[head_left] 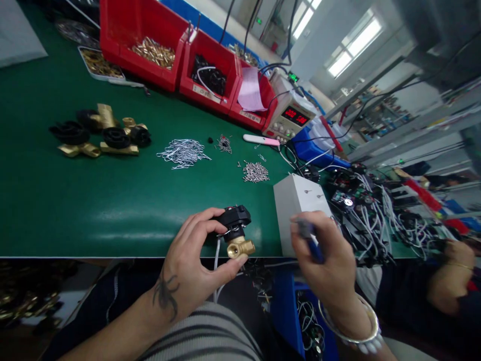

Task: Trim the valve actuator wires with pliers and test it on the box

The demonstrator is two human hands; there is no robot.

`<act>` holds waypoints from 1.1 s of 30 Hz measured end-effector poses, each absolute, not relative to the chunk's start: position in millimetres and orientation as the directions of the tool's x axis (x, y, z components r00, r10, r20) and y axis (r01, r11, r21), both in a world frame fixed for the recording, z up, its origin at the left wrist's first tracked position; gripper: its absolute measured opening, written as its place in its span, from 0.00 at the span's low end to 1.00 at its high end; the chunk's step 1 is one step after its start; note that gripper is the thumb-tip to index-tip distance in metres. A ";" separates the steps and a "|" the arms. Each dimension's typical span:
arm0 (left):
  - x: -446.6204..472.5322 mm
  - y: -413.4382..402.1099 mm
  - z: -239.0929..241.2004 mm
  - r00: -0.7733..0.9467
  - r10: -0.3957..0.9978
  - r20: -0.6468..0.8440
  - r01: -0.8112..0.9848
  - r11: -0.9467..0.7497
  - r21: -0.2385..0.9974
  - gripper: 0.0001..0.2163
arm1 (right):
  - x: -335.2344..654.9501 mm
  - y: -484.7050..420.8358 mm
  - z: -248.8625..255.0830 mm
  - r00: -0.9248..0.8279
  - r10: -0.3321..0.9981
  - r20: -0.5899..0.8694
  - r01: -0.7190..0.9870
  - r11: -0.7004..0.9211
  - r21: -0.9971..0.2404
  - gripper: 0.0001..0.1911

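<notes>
left hand [195,260] pinches a brass valve w/ black coil head [236,231] betw. thumb and fingers, just over the near edge of the green table [75,200]. right hand [326,260] is curled tight around a blue tool [310,243], beside a white box [296,200]. step seems to be work on the valve head; next move needs the tool tip brought precisely to it, i think. power supply [295,118] shows red digits, not readable. bin labels too small.
</notes>
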State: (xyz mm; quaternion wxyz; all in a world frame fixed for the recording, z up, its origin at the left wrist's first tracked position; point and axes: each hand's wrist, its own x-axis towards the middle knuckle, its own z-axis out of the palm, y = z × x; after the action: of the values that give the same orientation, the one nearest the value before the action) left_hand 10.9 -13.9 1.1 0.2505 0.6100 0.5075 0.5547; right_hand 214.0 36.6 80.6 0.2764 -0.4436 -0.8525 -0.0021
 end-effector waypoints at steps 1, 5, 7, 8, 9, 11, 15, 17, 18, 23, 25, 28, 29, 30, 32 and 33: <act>11.2 -13.7 1.1 -0.131 0.896 0.424 0.340 -0.361 0.868 0.13 | 214.1 35.9 79.8 -0.400 0.737 0.545 0.758 0.600 -0.255 0.13; 12.2 -12.5 0.8 -0.132 0.898 0.419 0.331 -0.359 0.873 0.13 | 211.9 36.8 76.3 -0.619 0.758 0.208 0.743 0.650 -0.158 0.14; 12.6 -12.3 0.5 -0.135 0.899 0.417 0.328 -0.356 0.875 0.13 | 210.5 38.1 77.0 -0.634 0.758 0.151 0.745 0.652 -0.140 0.13; 12.7 -12.3 0.4 -0.137 0.898 0.417 0.329 -0.356 0.875 0.13 | 210.0 38.4 77.8 -0.591 0.768 0.247 0.756 0.634 -0.162 0.12; 12.8 -12.4 0.4 -0.139 0.897 0.419 0.328 -0.357 0.874 0.13 | 209.7 38.4 78.5 -0.529 0.769 0.359 0.763 0.616 -0.195 0.11; 12.6 -12.7 0.6 -0.140 0.893 0.428 0.325 -0.366 0.872 0.13 | 209.5 37.7 78.3 -0.468 0.764 0.443 0.761 0.604 -0.238 0.11; 11.1 -13.1 0.6 -0.145 0.896 0.419 0.324 -0.357 0.876 0.14 | 210.1 36.3 75.9 -0.629 0.769 0.116 0.752 0.639 -0.159 0.14; 10.9 -12.8 0.5 -0.146 0.899 0.412 0.323 -0.351 0.879 0.14 | 210.6 35.9 77.4 -0.596 0.781 0.187 0.761 0.623 -0.179 0.13; 11.0 -12.6 0.5 -0.146 0.899 0.413 0.320 -0.353 0.880 0.14 | 210.8 35.5 78.4 -0.544 0.783 0.301 0.765 0.611 -0.206 0.12; 12.6 -11.8 1.1 -0.134 0.900 0.415 0.320 -0.357 0.878 0.14 | 209.4 33.2 78.4 -0.577 0.779 0.246 0.752 0.624 -0.214 0.14; 12.5 -12.2 0.9 -0.127 0.898 0.420 0.327 -0.362 0.873 0.15 | 208.8 32.7 78.6 -0.613 0.783 0.101 0.759 0.620 -0.199 0.13; 11.6 -13.0 0.0 -0.140 0.904 0.404 0.305 -0.349 0.886 0.15 | 208.6 32.4 80.6 -0.496 0.807 0.320 0.767 0.580 -0.273 0.11; 11.4 -13.2 -0.3 -0.145 0.906 0.397 0.297 -0.343 0.891 0.15 | 208.8 32.5 80.5 -0.467 0.802 0.372 0.763 0.578 -0.289 0.11; 11.3 -13.3 -0.6 -0.148 0.907 0.395 0.293 -0.342 0.893 0.15 | 208.9 32.6 79.6 -0.471 0.801 0.370 0.759 0.581 -0.292 0.12; 11.7 -13.1 -0.8 -0.148 0.905 0.398 0.294 -0.344 0.892 0.15 | 208.8 33.3 76.0 -0.541 0.811 0.224 0.760 0.585 -0.282 0.14; 12.2 -13.0 -0.8 -0.146 0.904 0.401 0.298 -0.347 0.889 0.15 | 208.5 34.0 74.0 -0.564 0.815 0.130 0.762 0.575 -0.297 0.14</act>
State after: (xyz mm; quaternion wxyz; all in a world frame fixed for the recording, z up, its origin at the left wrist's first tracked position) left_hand 12.2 -13.0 -0.8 0.2685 0.5958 0.5046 0.5642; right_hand 208.5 34.0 74.0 0.1270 -0.4491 -0.8783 0.1041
